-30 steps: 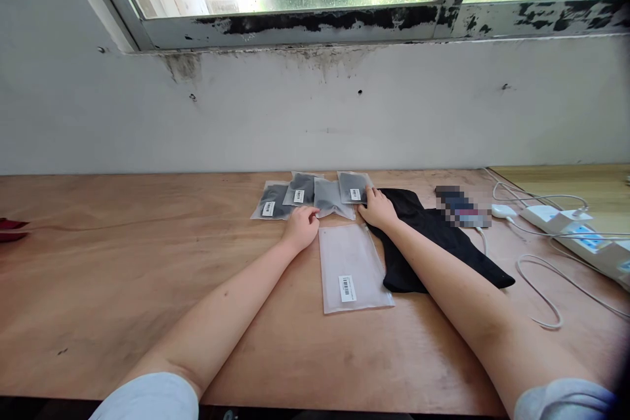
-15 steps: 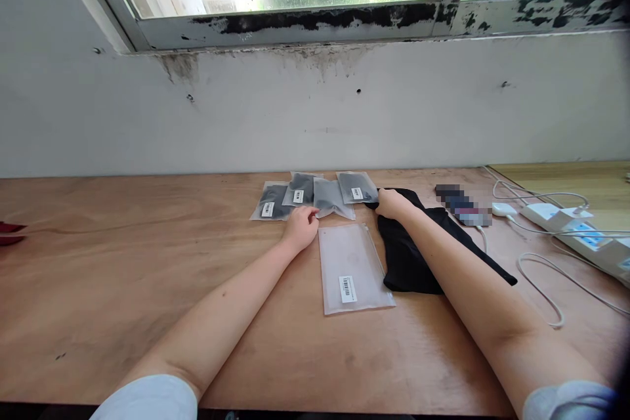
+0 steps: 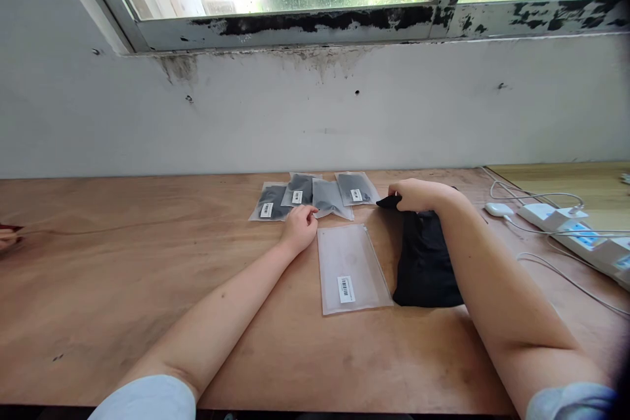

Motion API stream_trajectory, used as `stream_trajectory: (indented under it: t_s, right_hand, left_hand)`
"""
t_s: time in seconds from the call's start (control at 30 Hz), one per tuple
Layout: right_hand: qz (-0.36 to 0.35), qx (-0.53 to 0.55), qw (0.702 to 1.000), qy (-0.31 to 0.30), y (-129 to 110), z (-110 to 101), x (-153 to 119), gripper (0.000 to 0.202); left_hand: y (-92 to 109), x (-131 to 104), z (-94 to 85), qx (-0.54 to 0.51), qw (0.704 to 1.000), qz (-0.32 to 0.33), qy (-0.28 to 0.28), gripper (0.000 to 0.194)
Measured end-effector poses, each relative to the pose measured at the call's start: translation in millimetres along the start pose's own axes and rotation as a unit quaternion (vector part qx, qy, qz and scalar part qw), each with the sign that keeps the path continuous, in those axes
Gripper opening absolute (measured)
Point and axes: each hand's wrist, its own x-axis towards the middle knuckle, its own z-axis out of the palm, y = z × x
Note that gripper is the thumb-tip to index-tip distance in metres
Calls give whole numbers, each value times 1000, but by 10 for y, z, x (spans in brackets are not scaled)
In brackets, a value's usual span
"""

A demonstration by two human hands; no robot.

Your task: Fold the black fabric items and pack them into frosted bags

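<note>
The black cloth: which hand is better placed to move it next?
Right, I'd judge: the right hand grips the black cloth by one end, while the left hand is farther off, at the grey packets.

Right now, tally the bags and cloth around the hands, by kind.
Small bags: 4
Large bag: 1
Black cloth: 1
Total: 6
</note>
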Motion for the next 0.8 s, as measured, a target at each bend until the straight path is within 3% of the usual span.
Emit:
stream_trajectory:
  t_s: [0.13,0.23,0.33,0.4,0.43,0.5,0.57,0.7,0.8]
  right_hand:
    - [-44,58,995,63,-120,-190,-256,31]
    - [-89,141,978,129,-348,-165,-349,33]
    - [-153,273,940,139,-618,-35,-330,34]
    - [-178,320,923,115,-724,63,-248,35]
    - [-171,316,926,119,-737,110,-189,34]
    - [-119,252,948,156,-678,208,-43,30]
    - [-62,147,973,165,-538,317,113,34]
    - [-68,41,997,3,-245,528,340,59]
    - [-76,43,996,-18,-154,613,402,58]
  left_hand:
    - [166,-51,-73,-62,998,30,-13,22]
    - [384,-103,-103,-215,973,-10,-82,29]
    - [618,-154,-98,-439,877,-107,-165,58]
    - [735,-182,-82,-541,804,-175,-177,70]
    - [774,-194,-72,-564,782,-205,-167,69]
    - [807,-210,-50,-562,779,-250,-120,52]
    - [792,-214,-32,-520,802,-283,-75,40]
    - [705,-175,-37,-460,826,-310,-100,36]
    - [659,-118,-83,-460,825,-304,-123,36]
